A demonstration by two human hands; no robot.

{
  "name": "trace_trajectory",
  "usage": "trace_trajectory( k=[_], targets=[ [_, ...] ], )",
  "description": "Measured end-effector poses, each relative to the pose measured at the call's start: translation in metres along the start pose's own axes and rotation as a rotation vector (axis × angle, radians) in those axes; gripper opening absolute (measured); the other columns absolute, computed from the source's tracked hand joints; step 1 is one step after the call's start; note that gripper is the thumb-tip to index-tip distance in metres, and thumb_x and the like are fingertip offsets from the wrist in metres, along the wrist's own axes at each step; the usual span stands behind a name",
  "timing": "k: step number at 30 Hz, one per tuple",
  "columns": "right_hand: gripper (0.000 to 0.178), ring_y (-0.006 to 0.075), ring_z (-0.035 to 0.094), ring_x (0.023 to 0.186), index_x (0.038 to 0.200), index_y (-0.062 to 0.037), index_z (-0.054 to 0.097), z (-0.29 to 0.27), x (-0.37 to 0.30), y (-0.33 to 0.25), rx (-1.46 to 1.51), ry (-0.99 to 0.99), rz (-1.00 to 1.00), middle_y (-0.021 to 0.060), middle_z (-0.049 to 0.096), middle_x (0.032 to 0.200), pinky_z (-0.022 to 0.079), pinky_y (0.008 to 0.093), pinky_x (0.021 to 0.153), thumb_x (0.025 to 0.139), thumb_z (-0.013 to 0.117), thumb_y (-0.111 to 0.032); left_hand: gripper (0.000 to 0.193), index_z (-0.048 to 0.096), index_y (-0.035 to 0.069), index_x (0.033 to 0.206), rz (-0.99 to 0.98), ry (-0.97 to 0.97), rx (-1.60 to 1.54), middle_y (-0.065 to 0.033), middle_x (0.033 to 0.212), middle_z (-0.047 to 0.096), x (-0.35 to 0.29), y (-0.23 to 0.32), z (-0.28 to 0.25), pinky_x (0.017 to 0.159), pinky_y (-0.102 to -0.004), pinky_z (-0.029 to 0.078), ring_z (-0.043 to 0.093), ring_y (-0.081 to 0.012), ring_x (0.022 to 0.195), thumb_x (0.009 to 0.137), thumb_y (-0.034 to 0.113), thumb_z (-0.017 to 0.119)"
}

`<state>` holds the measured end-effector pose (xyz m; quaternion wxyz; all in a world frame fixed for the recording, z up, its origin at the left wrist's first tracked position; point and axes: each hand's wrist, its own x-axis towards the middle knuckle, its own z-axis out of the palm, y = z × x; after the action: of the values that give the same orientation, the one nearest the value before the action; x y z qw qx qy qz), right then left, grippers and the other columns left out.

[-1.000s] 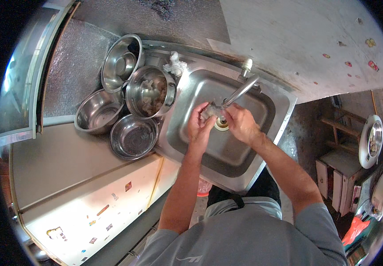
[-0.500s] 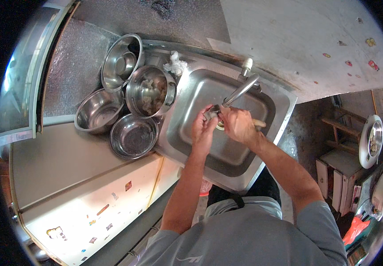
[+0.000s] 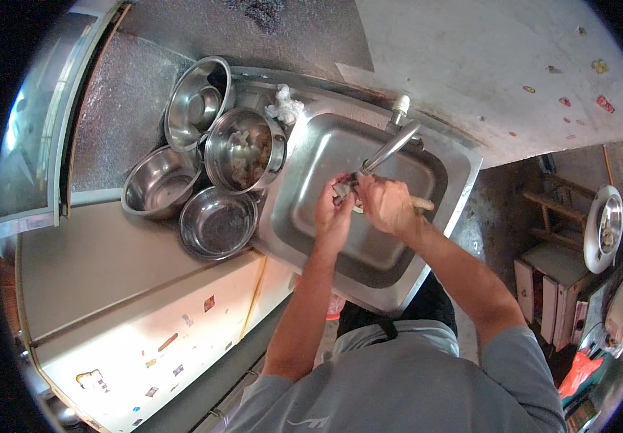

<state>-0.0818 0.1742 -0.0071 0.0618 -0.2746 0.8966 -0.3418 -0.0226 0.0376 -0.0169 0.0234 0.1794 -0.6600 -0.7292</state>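
Above the sink basin (image 3: 310, 155), just under the tap (image 3: 392, 148), my two hands meet. My left hand (image 3: 333, 215) is closed around a small greyish-white, soft-looking piece of food (image 3: 342, 190), whose kind I cannot make out. Closed in my right hand (image 3: 391, 206) is a tool with a pale, rounded handle (image 3: 423, 204), which sticks out on the right side of the fist. Its working end is hidden by my fingers, close against the grey piece. Left of the sink, a two-handled steel pot (image 3: 215, 155) holds several similar greyish and brownish pieces (image 3: 250, 155).
Steel bowls (image 3: 214, 234) (image 3: 154, 189) and a larger basin (image 3: 179, 108) crowd around the pot on the counter (image 3: 102, 252). A crumpled white cloth (image 3: 284, 106) lies at the sink's back left corner. On the right are a wooden stool (image 3: 553, 198) and a white-rimmed dish (image 3: 594, 245).
Both hands stay under the tap. The grey piece and my fingers have shifted only slightly; the pot and bowls have not moved.
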Motion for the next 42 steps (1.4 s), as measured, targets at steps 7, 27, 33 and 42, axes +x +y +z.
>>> trace_trajectory(
  k=[7,27,33,42],
  targets=[
    [0.011,0.0388,0.065,0.073,0.085,-0.004,0.057,-0.007,0.0,0.002,0.079,0.068,-0.002,0.0192,0.064,0.077,0.052,0.0491,0.064,0.086,0.059,-0.014,0.042,0.05,-0.001,0.128,-0.01,-0.013,0.044,-0.0078,0.116,0.06,-0.001,0.004,0.001,0.093,-0.0297,0.047,0.059,-0.0147,0.101,0.088,0.004,0.061],
    [0.012,0.0438,0.062,0.083,0.091,-0.0007,0.055,0.001,0.0,0.008,0.375,0.084,0.105,0.0231,0.062,0.087,0.05,0.0496,0.07,0.09,0.058,-0.013,0.044,0.046,0.001,0.128,-0.138,-0.063,0.21,-0.0087,0.116,0.053,0.006,0.013,-0.013,0.08,-0.0259,0.049,0.057,-0.0123,0.1,0.088,0.005,0.063],
    [0.011,0.0439,0.062,0.084,0.092,-0.0012,0.053,0.01,-0.008,0.004,0.409,0.086,0.1,0.0229,0.061,0.089,0.05,0.05,0.071,0.091,0.056,-0.012,0.043,0.046,0.001,0.134,0.005,-0.009,0.136,-0.0072,0.113,0.056,0.003,0.019,-0.008,0.081,-0.0254,0.048,0.057,-0.0113,0.098,0.093,0.006,0.058],
    [0.012,0.0408,0.063,0.078,0.097,-0.0031,0.058,-0.013,-0.002,0.001,0.128,0.05,-0.081,0.0195,0.063,0.084,0.051,0.0479,0.067,0.088,0.059,-0.01,0.036,0.05,0.0,0.132,-0.056,-0.072,0.092,-0.0056,0.117,0.058,-0.004,0.02,-0.009,0.087,-0.0232,0.046,0.056,-0.0103,0.104,0.096,0.004,0.052]
  ],
)
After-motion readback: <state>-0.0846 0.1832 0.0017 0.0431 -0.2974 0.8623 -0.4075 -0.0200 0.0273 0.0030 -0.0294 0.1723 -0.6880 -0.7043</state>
